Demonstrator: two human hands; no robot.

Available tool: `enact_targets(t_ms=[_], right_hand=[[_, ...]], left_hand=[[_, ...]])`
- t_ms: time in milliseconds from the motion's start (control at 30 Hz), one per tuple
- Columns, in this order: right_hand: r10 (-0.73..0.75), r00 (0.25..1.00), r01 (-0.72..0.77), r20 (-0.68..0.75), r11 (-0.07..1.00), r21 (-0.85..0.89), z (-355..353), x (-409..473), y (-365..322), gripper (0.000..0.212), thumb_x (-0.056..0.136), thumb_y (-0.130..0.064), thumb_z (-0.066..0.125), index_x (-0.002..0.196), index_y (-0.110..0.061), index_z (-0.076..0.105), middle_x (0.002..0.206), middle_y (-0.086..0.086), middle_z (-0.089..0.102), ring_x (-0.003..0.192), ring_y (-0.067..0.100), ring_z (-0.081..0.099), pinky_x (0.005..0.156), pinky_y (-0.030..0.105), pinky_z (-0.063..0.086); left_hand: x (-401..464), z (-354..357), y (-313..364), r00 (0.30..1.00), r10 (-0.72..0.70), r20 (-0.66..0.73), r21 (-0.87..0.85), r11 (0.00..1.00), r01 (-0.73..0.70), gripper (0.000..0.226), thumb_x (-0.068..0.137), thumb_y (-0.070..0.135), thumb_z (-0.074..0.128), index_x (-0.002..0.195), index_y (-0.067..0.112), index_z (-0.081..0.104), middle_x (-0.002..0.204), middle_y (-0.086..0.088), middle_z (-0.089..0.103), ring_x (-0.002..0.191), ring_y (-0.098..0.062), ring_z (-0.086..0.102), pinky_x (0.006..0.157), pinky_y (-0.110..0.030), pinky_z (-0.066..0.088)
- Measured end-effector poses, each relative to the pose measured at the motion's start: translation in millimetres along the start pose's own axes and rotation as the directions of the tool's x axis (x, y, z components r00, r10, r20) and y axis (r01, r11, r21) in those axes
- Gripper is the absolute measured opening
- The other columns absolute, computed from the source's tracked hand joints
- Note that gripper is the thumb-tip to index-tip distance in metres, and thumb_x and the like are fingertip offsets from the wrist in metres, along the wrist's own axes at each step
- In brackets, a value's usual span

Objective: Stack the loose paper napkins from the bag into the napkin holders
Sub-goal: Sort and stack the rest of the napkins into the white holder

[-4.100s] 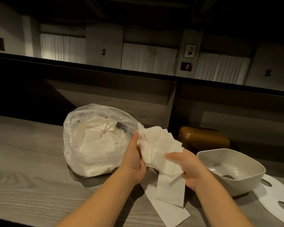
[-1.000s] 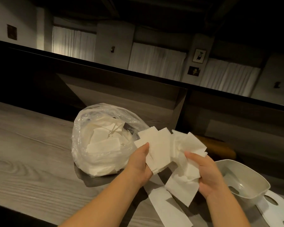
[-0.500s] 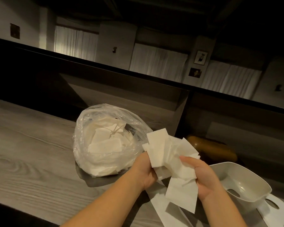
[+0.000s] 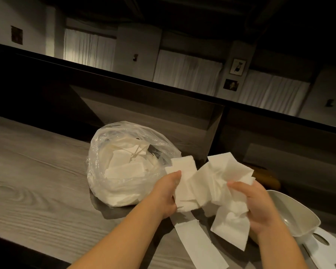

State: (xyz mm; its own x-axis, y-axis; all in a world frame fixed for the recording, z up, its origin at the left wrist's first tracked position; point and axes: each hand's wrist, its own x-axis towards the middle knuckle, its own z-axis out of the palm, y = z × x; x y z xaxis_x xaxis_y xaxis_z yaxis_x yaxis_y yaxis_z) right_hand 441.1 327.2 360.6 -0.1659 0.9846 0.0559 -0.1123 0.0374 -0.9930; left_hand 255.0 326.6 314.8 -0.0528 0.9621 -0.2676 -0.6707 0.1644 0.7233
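Note:
A clear plastic bag [image 4: 122,167] full of loose white napkins sits on the grey wooden counter [image 4: 33,187]. In front of it both hands hold a messy bunch of white napkins [image 4: 207,183]. My left hand [image 4: 166,193] grips the left part of the bunch, thumb on top. My right hand [image 4: 260,206] grips the crumpled right part, from which one napkin hangs down. A long unfolded napkin [image 4: 200,243] lies flat on the counter beneath the hands. A white napkin holder [image 4: 297,216] stands at the right, with its flat white lid [image 4: 326,247] beside it.
A brown rounded object [image 4: 268,177] lies behind my right hand by the dark partition. A dark raised ledge [image 4: 143,82] runs along the back of the counter. Bare counter stretches to the left of the bag.
The bunch was pressed together half a second ago; now the hands have drawn apart and the napkins are spread wider between them. The bag and holder have not moved.

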Motion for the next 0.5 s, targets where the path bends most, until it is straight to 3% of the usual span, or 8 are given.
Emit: enact_targets(t_ms=[100,200,333,433,500], right_hand=[[0.062,0.991,-0.038,0.118,0.98,-0.195,-4,-4,-2,0.037,0.082,-0.007,0.068,0.114,-0.023,0.057,0.108,0.009,0.066,0.099,0.032,0.064,0.072,0.044,0.053],[0.112,0.977,-0.054,0.183,0.953,-0.298,-3,-6,-4,0.047,0.071,-0.011,0.073,0.115,-0.019,0.059,0.095,0.006,0.074,0.089,0.028,0.071,0.069,0.042,0.055],[0.147,0.938,-0.077,0.313,0.971,-0.226,-6,-11,-10,0.048,0.066,-0.005,0.082,0.108,-0.015,0.062,0.087,0.008,0.076,0.078,0.026,0.074,0.059,0.038,0.059],[0.117,0.972,-0.043,0.202,0.941,-0.336,-4,-4,-2,0.041,0.075,-0.008,0.078,0.111,-0.02,0.06,0.096,0.008,0.073,0.088,0.028,0.071,0.073,0.044,0.058],[0.095,0.987,-0.03,0.128,0.899,-0.437,-2,1,3,0.031,0.084,-0.011,0.073,0.109,-0.025,0.059,0.1,0.005,0.069,0.092,0.025,0.067,0.078,0.043,0.056]], left_hand=[[-1,-8,5,0.995,-0.086,0.05,0.386,0.92,0.06,0.028,0.093,0.024,0.063,0.119,0.015,0.059,0.111,-0.014,0.069,0.103,-0.034,0.066,0.089,-0.047,0.052],[-6,-12,7,0.973,-0.197,0.116,0.582,0.808,0.094,0.018,0.093,0.023,0.061,0.11,0.016,0.065,0.105,-0.009,0.073,0.102,-0.03,0.067,0.092,-0.045,0.053],[-7,-16,7,0.937,-0.277,0.213,0.633,0.77,0.084,0.023,0.094,0.024,0.06,0.113,0.014,0.068,0.105,-0.008,0.073,0.104,-0.029,0.068,0.099,-0.045,0.051],[-8,-13,7,0.913,-0.306,0.27,0.582,0.808,0.098,0.023,0.097,0.033,0.056,0.105,0.017,0.071,0.097,-0.005,0.073,0.094,-0.024,0.07,0.09,-0.039,0.053],[-9,-11,9,0.91,-0.309,0.275,0.506,0.852,0.137,0.04,0.095,0.051,0.053,0.094,0.021,0.079,0.096,-0.006,0.074,0.092,-0.024,0.071,0.088,-0.039,0.054]])
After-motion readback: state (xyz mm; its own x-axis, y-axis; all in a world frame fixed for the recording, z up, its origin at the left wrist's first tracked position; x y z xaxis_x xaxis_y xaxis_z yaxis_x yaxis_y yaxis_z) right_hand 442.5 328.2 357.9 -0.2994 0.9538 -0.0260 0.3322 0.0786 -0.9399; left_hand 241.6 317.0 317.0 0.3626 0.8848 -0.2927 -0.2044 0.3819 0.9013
